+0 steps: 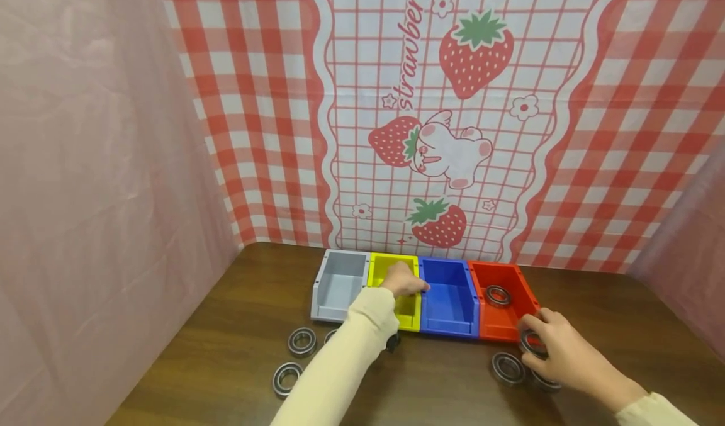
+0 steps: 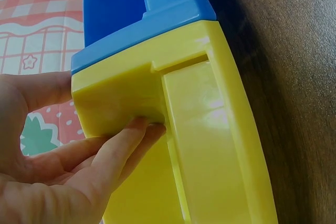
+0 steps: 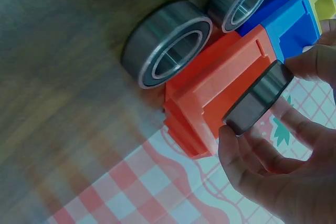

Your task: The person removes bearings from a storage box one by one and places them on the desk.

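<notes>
My left hand (image 1: pixel 403 279) is at the yellow bin (image 2: pixel 210 129). It pinches the side wall shared with the blue bin (image 1: pixel 450 309), fingers inside the yellow one and thumb on the blue side. Between the thumb and fingers of my right hand (image 1: pixel 572 353), a ball bearing (image 3: pixel 258 99) is held at the front right corner of the red bin (image 1: pixel 495 328). One bearing (image 1: pixel 489 292) lies inside that red bin. Close below the right hand, two more bearings lie on the table, one (image 1: pixel 496 367) in plain sight and the other (image 1: pixel 546 384) partly covered.
A grey bin (image 1: pixel 340 294) ends the row on the left. Several bearings (image 1: pixel 292 342) lie on the brown table (image 1: pixel 226 350) at left, some partly behind the left sleeve (image 1: pixel 345 357). Behind the bins hangs a red-and-white checked cloth (image 1: pixel 272 130) with strawberries.
</notes>
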